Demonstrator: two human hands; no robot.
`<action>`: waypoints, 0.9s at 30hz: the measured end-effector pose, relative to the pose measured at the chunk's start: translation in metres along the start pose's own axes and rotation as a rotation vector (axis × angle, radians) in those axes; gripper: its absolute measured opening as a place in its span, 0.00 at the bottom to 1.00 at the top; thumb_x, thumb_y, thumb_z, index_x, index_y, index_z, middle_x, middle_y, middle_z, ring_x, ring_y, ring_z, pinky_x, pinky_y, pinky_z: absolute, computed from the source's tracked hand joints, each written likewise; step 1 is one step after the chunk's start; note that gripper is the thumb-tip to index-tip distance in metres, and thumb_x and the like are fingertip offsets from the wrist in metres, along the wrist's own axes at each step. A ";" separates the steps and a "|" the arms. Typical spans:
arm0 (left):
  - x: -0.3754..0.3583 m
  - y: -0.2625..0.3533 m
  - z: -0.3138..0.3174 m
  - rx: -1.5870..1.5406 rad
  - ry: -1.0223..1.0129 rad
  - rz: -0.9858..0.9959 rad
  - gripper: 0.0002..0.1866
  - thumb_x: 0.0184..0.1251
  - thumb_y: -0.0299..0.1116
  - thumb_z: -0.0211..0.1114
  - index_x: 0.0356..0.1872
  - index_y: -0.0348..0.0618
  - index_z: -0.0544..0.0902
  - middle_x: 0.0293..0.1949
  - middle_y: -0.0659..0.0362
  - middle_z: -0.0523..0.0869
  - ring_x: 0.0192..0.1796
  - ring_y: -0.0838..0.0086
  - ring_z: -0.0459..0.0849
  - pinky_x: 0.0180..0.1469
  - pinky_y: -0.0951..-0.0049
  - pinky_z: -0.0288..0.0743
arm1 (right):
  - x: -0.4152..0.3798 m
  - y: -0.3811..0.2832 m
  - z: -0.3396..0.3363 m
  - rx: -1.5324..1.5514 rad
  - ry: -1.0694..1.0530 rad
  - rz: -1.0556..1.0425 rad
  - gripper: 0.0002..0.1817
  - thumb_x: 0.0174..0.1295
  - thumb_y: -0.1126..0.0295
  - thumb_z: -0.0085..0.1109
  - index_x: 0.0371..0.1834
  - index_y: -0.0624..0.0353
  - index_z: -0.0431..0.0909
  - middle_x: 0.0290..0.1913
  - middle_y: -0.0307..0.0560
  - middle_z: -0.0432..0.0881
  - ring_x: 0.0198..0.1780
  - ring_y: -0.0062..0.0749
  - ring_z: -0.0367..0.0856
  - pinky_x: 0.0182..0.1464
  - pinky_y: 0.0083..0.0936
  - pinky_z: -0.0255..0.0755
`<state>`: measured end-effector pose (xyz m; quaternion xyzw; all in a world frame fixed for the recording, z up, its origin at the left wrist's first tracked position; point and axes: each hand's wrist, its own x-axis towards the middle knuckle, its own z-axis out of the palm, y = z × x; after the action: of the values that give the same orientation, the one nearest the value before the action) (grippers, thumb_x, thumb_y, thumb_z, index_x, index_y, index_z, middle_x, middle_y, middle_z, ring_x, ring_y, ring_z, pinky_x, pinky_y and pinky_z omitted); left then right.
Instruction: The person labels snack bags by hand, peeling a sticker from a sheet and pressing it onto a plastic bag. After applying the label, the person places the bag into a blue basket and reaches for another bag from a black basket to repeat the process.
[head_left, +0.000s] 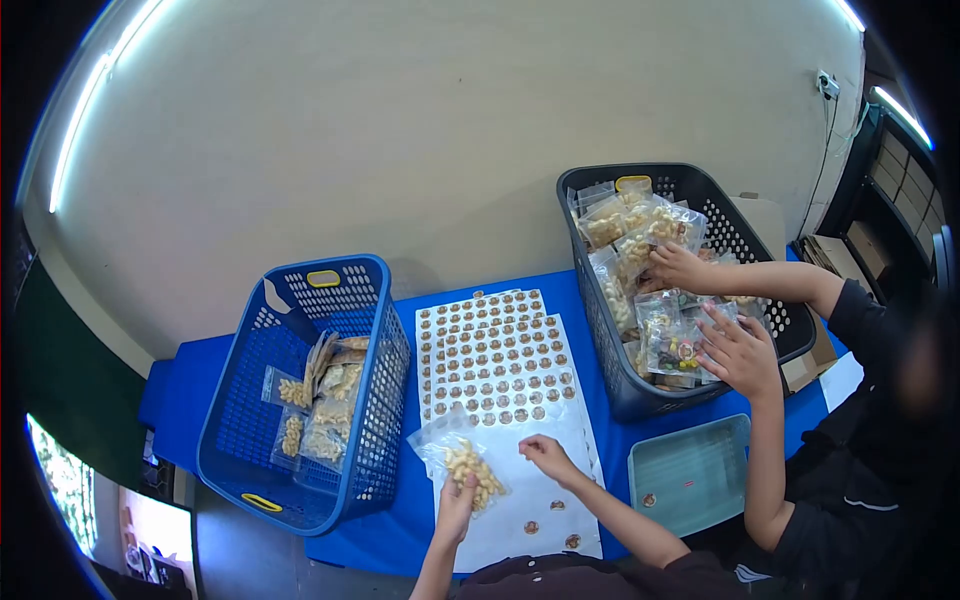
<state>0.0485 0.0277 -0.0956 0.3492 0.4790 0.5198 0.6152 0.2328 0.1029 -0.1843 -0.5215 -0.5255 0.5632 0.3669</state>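
My left hand (458, 508) grips a clear plastic bag (466, 468) of pale, curved, cashew-like pieces by its lower edge. The bag is tilted above the sticker sheets (490, 420), which carry rows of small round brown stickers. To its right, my right hand (548, 460) hovers over a bare white part of the sheets, thumb and fingertips pinched together. What the pinch holds, if anything, is too small to make out. A few round stickers (531, 527) remain on the sheet's lower part.
On the left, a blue basket (375, 400) contains several filled bags. A dark basket (600, 350) at the right is heaped with bags; another person's hands (735, 350) reach into it. Nearer stands a grey-green tray (690, 470). A wall rises behind the blue-covered table (420, 555).
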 end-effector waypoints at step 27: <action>-0.009 0.022 0.010 0.021 0.031 -0.051 0.17 0.65 0.33 0.53 0.50 0.33 0.68 0.40 0.57 0.78 0.40 0.80 0.77 0.41 0.81 0.71 | 0.059 0.066 -0.029 -0.823 0.107 -0.239 0.14 0.41 0.77 0.56 0.34 0.56 0.71 0.45 0.53 0.66 0.49 0.47 0.65 0.48 0.38 0.64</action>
<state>0.0512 0.0240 -0.0697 0.3352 0.5025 0.5043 0.6171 0.2588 0.1536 -0.2572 -0.5882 -0.7434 0.2324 0.2177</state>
